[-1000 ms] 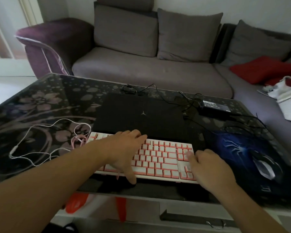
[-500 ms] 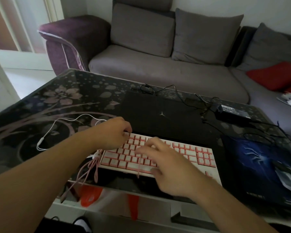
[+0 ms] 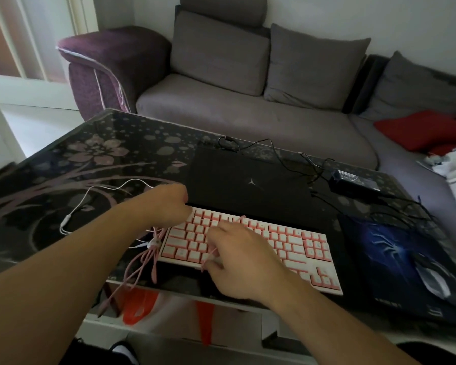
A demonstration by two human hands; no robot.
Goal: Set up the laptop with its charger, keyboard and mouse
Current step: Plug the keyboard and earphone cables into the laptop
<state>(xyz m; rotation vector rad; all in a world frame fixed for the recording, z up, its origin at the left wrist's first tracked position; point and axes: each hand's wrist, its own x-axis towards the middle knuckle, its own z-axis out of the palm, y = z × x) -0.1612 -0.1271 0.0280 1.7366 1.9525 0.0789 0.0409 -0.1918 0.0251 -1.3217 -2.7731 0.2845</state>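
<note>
Keyboard cable (image 3: 153, 248): pink, bundled and tied, lying at the left end of the keyboard, with loops spilling over the near table edge. One strand runs rightward over the keys to the right hand. Judged the item in hand; its plug end is not identifiable.

Keyboard (image 3: 287, 241): white with pink keys, long axis running left to right and angled slightly away at the left, lying on the table (image 3: 63, 164) directly in front of the closed laptop (image 3: 237, 177), touching or nearly touching its near edge.

Left hand (image 3: 166, 204): fingers curled, at the keyboard's far-left corner beside the laptop's left side; what it holds cannot be told. It is the hand nearer the cable bundle and the laptop's left edge.

Right hand (image 3: 240, 262): over the keyboard's left half, fingers bent, apparently pinching a pink strand of the cable.

Coming move, as judged: the cable must go from the bundle to a port on the laptop; the bundle lies left of both hands, the laptop beyond them.

Charger brick (image 3: 357, 180): right of the laptop, black leads trailing round the back.

Mouse (image 3: 435, 280): on the blue mouse pad (image 3: 390, 248), right of the keyboard, well apart from both hands.

White earphone cable (image 3: 90, 191): on the table, left.
</note>
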